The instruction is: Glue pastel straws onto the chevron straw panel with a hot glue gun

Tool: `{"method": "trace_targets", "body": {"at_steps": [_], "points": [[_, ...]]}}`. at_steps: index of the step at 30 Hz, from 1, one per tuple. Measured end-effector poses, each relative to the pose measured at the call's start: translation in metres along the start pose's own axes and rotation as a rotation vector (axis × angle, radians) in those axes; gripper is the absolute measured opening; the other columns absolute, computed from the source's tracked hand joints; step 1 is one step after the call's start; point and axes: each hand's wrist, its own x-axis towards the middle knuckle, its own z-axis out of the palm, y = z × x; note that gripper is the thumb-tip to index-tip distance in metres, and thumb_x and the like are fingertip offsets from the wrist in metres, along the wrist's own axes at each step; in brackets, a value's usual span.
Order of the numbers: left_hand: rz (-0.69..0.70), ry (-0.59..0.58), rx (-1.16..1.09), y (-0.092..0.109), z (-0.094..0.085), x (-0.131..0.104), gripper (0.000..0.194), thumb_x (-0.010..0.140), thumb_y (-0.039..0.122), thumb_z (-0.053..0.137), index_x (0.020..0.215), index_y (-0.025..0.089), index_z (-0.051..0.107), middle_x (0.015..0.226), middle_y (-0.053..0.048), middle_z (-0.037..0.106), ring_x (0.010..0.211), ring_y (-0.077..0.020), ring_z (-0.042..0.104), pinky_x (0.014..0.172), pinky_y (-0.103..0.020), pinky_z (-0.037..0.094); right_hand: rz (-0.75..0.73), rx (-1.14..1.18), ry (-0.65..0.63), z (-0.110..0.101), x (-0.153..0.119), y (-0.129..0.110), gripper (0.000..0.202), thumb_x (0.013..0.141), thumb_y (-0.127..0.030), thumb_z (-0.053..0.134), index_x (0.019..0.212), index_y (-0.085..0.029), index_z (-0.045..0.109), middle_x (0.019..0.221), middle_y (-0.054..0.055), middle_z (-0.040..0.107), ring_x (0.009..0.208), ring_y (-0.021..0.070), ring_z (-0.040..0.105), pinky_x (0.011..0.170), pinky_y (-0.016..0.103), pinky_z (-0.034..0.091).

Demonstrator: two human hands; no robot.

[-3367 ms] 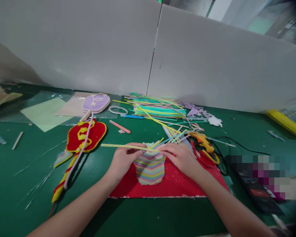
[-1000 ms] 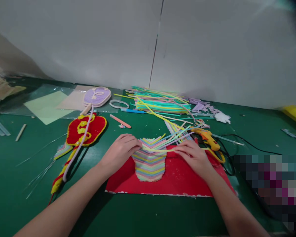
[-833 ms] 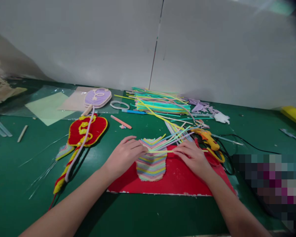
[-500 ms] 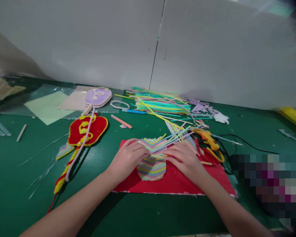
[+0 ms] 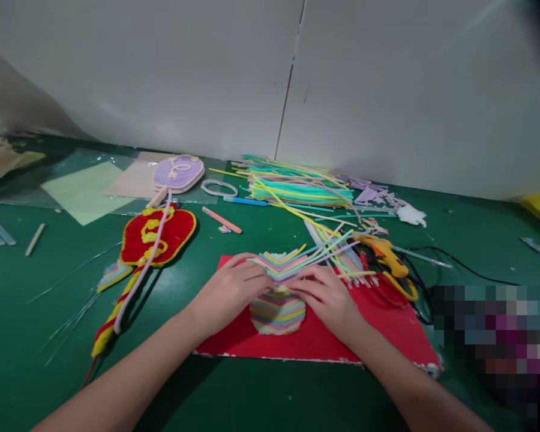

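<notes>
A piece of pastel chenille stems [image 5: 278,313], laid side by side in V-shaped stripes, lies on a red board [image 5: 378,336]. Its lower edge is rounded; at the upper right, uncut stem ends fan out. My left hand [image 5: 236,291] rests on the left side of the piece, fingers bent and pressed together on it near the middle. From the right, my right hand [image 5: 327,297] pinches at the stems, thumb and fingertips close together. Both sets of fingertips nearly meet at the centre of the V and partly cover the stripes there.
Behind lies a bundle of chenille stems [image 5: 301,193]. An orange glue gun [image 5: 384,253] with a black cord sits at the right, by yellow-handled scissors [image 5: 402,287]. Leftward are a red-and-yellow fan [image 5: 135,237], a purple fan [image 5: 179,173], a blue pen [image 5: 245,201] and an orange pen [image 5: 222,220].
My right hand has shifted slightly left, its fingertips closer to the middle of the striped piece. My left hand stays in place on it. The camera view has shifted slightly.
</notes>
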Motion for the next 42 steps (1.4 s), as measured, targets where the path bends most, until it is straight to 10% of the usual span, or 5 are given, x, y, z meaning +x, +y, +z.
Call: {"method": "trace_targets", "body": {"at_steps": [4,27,34,42], "points": [[0.06,-0.128,0.018,-0.001,-0.009,0.001,0.022,0.097,0.019,0.041,0.101,0.02,0.062,0.095,-0.002,0.069,0.096,-0.0158,0.061,0.098,-0.034,0.04,-0.018,0.044,-0.029,0.002,-0.002,0.0,0.015,0.09,-0.025,0.056,0.093,-0.023,0.072,0.086,0.004,0.067,0.082,0.0166,0.06,0.072,0.032,0.046],[0.156,-0.065,0.013,0.018,-0.002,0.006,0.029,0.099,0.02,0.037,0.096,0.016,0.065,0.087,-0.003,0.07,0.093,-0.0162,0.062,0.092,-0.033,0.046,-0.036,0.18,-0.124,-0.005,-0.003,-0.002,0.011,0.089,-0.016,0.058,0.088,-0.021,0.068,0.082,0.001,0.066,0.081,0.0144,0.057,0.072,0.031,0.041],[-0.101,0.037,0.376,0.051,0.011,-0.002,0.038,0.097,0.019,0.038,0.132,0.006,0.048,0.133,-0.015,0.057,0.124,-0.0244,0.051,0.102,-0.037,0.043,0.095,0.13,-0.015,-0.007,-0.005,-0.007,0.009,0.086,-0.012,0.058,0.083,-0.019,0.062,0.082,0.002,0.064,0.08,0.0147,0.056,0.073,0.03,0.043],[-0.33,-0.012,0.504,0.08,0.041,-0.014,0.074,0.095,0.056,0.022,0.134,-0.003,0.043,0.139,-0.025,0.047,0.128,-0.0351,0.046,0.095,-0.044,0.049,0.147,0.067,-0.026,0.003,-0.006,-0.006,0.006,0.087,-0.017,0.061,0.091,-0.021,0.064,0.086,0.001,0.064,0.085,0.0157,0.056,0.077,0.032,0.041]]}}
